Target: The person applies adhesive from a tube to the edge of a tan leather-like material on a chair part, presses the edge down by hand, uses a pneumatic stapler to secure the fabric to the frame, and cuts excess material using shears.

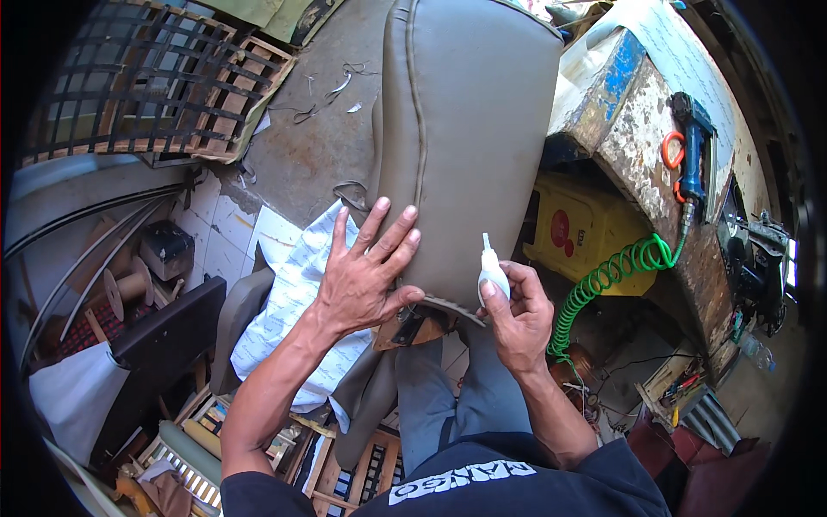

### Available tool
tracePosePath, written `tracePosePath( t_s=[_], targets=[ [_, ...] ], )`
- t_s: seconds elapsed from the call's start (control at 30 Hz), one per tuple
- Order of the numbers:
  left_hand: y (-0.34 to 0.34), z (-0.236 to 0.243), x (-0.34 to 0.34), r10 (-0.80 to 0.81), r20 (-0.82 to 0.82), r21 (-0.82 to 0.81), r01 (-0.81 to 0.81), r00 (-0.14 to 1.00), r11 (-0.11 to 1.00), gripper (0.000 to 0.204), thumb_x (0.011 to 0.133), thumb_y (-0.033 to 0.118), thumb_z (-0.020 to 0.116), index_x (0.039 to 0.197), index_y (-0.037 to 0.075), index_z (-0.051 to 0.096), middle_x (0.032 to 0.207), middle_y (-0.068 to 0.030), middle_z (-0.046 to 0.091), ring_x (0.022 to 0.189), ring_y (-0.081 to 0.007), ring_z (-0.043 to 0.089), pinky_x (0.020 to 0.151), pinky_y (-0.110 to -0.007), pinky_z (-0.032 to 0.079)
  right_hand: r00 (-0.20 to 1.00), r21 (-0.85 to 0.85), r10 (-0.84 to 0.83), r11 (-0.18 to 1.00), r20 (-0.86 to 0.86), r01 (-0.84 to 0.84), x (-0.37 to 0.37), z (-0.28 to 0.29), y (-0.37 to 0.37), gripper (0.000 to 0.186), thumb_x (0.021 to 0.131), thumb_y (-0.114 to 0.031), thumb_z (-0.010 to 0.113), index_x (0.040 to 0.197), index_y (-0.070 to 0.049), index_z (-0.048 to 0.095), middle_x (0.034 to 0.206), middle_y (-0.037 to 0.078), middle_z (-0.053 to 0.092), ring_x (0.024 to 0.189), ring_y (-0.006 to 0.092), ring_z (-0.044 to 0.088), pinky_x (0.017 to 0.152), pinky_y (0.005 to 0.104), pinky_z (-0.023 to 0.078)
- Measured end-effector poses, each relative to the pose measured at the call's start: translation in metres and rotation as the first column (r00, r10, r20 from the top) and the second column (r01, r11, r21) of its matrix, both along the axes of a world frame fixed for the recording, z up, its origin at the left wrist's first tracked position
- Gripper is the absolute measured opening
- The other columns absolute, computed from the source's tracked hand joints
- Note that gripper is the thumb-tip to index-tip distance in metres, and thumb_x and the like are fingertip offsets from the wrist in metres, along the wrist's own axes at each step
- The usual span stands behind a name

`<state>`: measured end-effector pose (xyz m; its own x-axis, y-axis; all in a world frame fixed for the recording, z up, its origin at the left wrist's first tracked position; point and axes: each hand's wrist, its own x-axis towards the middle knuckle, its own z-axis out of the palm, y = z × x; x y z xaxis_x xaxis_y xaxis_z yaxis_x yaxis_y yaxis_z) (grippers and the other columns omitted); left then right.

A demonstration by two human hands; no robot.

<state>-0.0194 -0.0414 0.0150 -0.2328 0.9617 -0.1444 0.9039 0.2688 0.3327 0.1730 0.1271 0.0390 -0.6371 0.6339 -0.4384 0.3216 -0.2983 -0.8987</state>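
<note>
The brown padded piece [487,129] looks covered already, lower-edge finish unclear, left hand [360,286] on it, grip apart, right hand [519,320] clamped around a white bottle [490,261].

Room over the brown padded piece [482,112], upper centre; flanks crowded.
Lower down, it is overlapped by the left hand [366,277] and the white nozzle bottle [491,270] in the right hand [519,323]. Passage is obstructed at frame right by the green coiled hose [594,284] and workbench [650,155], at centre left by the printed white sheet [280,332].
</note>
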Motion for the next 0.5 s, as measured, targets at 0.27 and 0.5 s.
tracePosePath(
  t_s=[0.27,0.5],
  targets=[
    [0.014,0.008,-0.012,-0.020,0.060,0.033,0.018,0.998,0.999,0.079,0.095,0.075,0.047,0.142,0.012,0.053,0.163,-0.0073,0.041,0.152,-0.0423,0.024,0.121,-0.070,0.013,0.999,0.024,-0.022,0.999,-0.049,0.023,0.002,-0.006,0.010,0.032,0.098,-0.010,0.070,0.123,0.006,0.059,0.098,0.009,0.069,0.082,0.0080,0.065,0.066,0.0234,0.058],
    [0.021,0.011,-0.011,0.016,0.074,0.038,-0.019,0.997,0.999,0.070,0.097,0.067,0.051,0.125,0.005,0.067,0.159,-0.0022,0.047,0.150,-0.0386,0.026,0.124,-0.068,0.008,0.968,-0.035,-0.052,0.998,-0.247,0.045,-0.003,0.006,0.033,0.040,0.098,-0.004,0.067,0.131,0.003,0.047,0.109,0.015,0.069,0.091,0.0140,0.068,0.079,0.0277,0.059]
  ],
)
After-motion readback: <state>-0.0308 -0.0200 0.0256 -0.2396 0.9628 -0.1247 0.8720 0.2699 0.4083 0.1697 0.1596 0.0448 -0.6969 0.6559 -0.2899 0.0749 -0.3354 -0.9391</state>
